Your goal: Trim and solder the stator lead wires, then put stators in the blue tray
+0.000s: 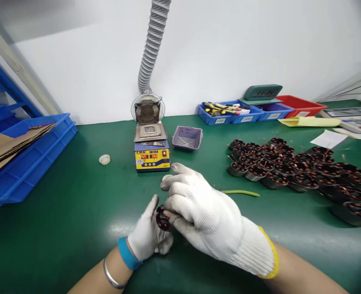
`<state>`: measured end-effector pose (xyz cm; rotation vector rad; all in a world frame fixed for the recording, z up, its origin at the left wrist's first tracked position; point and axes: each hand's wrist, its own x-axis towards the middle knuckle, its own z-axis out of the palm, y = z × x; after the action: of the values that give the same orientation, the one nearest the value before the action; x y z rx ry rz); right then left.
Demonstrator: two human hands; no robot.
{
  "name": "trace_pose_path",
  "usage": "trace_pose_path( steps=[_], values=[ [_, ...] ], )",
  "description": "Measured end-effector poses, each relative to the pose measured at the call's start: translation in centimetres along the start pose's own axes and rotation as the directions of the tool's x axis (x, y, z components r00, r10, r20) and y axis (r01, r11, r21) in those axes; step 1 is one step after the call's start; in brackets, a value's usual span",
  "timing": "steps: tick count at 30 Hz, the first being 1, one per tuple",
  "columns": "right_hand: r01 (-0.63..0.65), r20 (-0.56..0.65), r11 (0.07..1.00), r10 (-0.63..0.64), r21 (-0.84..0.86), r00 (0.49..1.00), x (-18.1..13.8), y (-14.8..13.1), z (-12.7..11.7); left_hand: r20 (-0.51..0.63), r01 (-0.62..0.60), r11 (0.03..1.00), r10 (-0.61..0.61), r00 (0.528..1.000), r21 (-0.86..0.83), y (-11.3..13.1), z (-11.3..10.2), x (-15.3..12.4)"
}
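Both my hands wear white knit gloves over the green mat. My left hand (148, 237) grips a small dark stator with copper windings (162, 217), thumb raised beside it. My right hand (204, 212) reaches across from the right and lies over that stator, fingers curled onto its top; a thin wire seems to run under the fingertips. Just behind my hands stands a yellow and blue solder pot (151, 153) with red digits on its front.
Many wound stators (290, 165) lie in a heap at right. A grey tray (187, 137), a fume fan with hose (148, 108), blue bins with tools (226, 111), a large blue crate with cardboard (24, 159), a white roll (105, 159) and a green tube (240, 192) are around.
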<state>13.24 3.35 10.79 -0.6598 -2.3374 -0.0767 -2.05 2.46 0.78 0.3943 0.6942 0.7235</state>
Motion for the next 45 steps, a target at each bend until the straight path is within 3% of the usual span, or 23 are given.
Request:
trace_pose_path(
  steps=[2,3,6,8,10,13,14,16,18,21,22,23,26,28,30,32,35,39,41,43,45],
  values=[
    [-0.006,0.023,0.999,0.007,-0.032,1.0,-0.2,0.4,0.3,0.122,-0.013,0.999,0.007,0.992,0.045,0.0,0.1,-0.4],
    [-0.014,0.029,0.999,0.015,-0.043,0.999,-0.2,0.6,0.4,0.131,-0.064,0.997,0.059,0.99,0.032,0.3,0.1,-0.8],
    [-0.028,0.022,0.999,0.028,-0.025,0.999,0.0,0.6,0.3,0.0,-0.284,0.952,0.286,0.958,-0.11,1.7,0.3,-1.6],
    [-0.014,0.011,0.999,0.014,0.04,1.0,0.2,0.3,0.2,-0.091,-0.377,0.91,0.366,0.926,-0.174,2.2,0.2,-1.6],
    [-0.01,0.023,0.995,0.008,0.1,1.0,0.2,0.2,0.3,-0.053,-0.285,0.943,0.28,0.958,-0.169,1.9,0.0,-1.1],
    [-0.035,0.024,0.988,0.032,0.147,0.999,-0.2,0.4,1.1,0.098,-0.009,0.997,0.017,0.995,-0.08,0.8,-0.3,-0.4],
    [-0.055,0.022,0.985,0.053,0.163,0.998,-0.4,0.6,1.4,0.12,0.019,0.999,-0.013,0.993,-0.047,0.4,-0.3,-0.3],
    [-0.142,0.026,0.961,0.14,0.236,0.99,-0.7,1.3,1.8,0.072,-0.055,0.998,0.056,0.996,-0.022,0.0,-0.3,-0.3],
    [-0.316,0.028,0.867,0.331,0.386,0.943,-0.8,2.3,1.8,-0.057,-0.193,0.981,0.191,0.98,-0.027,0.0,-0.2,-0.4],
    [-0.513,-0.001,0.604,0.648,0.61,0.762,-0.9,4.0,1.2,-0.227,-0.281,0.958,0.263,0.938,-0.052,0.5,0.3,-0.6],
    [-0.548,0.02,0.555,0.69,0.626,0.723,-1.0,4.5,1.0,-0.254,-0.284,0.957,0.259,0.932,-0.063,0.6,0.5,-0.6],
    [-0.587,0.071,0.543,0.695,0.6,0.716,-1.1,5.0,0.9,-0.272,-0.283,0.956,0.253,0.929,-0.076,0.8,0.7,-0.7],
    [-0.674,0.353,0.644,0.574,0.361,0.739,-1.7,5.4,1.4,-0.303,-0.289,0.951,0.244,0.921,-0.112,1.2,1.1,-0.8],
    [-0.605,0.428,0.745,0.467,0.28,0.774,-2.0,5.0,2.4,-0.319,-0.288,0.949,0.235,0.918,-0.13,1.3,1.3,-0.8],
    [-0.457,0.343,0.827,0.347,0.327,0.873,-2.2,4.4,3.6,-0.32,-0.277,0.951,0.222,0.921,-0.138,1.4,1.2,-0.8],
    [-0.296,0.179,0.877,0.244,0.379,0.953,-2.2,4.1,4.5,-0.284,-0.26,0.955,0.212,0.935,-0.142,1.4,1.0,-0.9],
    [-0.168,0.007,0.918,0.178,0.36,0.984,-2.2,3.9,4.8,-0.163,-0.221,0.966,0.198,0.966,-0.134,1.4,0.6,-1.1],
    [-0.111,-0.045,0.966,0.126,0.235,0.991,-1.6,3.6,3.6,0.029,-0.211,0.973,0.214,0.976,-0.089,1.8,0.1,-1.7],
    [-0.058,-0.061,0.978,0.072,0.2,0.996,-1.0,3.0,2.6,-0.017,-0.31,0.935,0.312,0.95,-0.174,2.2,0.0,-1.7],
    [-0.013,-0.055,0.977,0.026,0.212,0.998,-0.4,2.1,1.7,-0.182,-0.457,0.848,0.421,0.889,-0.268,2.4,-0.1,-1.5],
    [0.003,-0.011,0.969,-0.001,0.245,1.0,0.1,1.2,0.9,-0.301,-0.491,0.829,0.412,0.86,-0.267,2.3,-0.1,-1.1]
  ],
)
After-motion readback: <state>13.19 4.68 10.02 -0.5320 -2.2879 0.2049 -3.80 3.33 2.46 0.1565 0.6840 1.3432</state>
